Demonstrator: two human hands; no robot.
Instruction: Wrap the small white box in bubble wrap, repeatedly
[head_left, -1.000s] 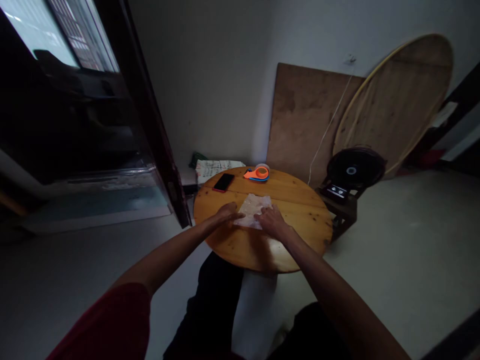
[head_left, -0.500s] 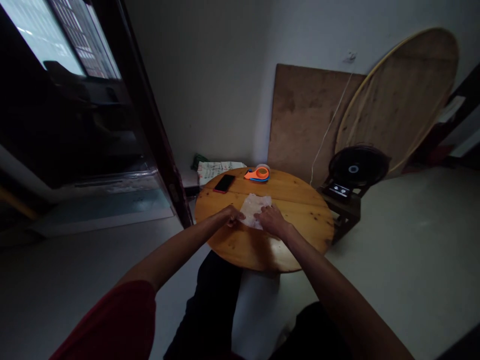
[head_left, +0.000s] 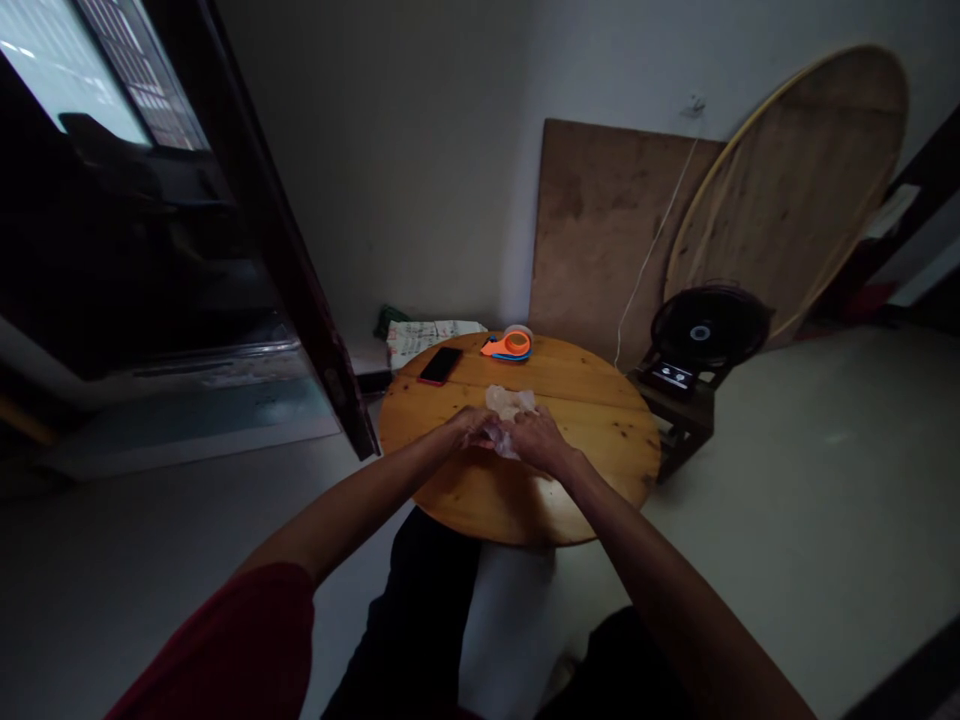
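Observation:
A small clear plastic bag [head_left: 508,405] lies crumpled on the round wooden table [head_left: 600,440]. My left hand [head_left: 471,426] pinches its left near edge with the fingers closed. My right hand [head_left: 538,441] grips its right near edge, fingers curled over the plastic. The two hands are close together, almost touching, and they cover the near half of the bag.
An orange tape dispenser [head_left: 510,345] and a dark phone [head_left: 440,365] lie at the table's far side. A black fan [head_left: 706,331] stands on a low stool to the right. A board and a round tabletop lean on the wall. A dark door frame [head_left: 300,290] stands left.
My hands have drawn together, and the bag, flat a second ago, is now bunched up between them.

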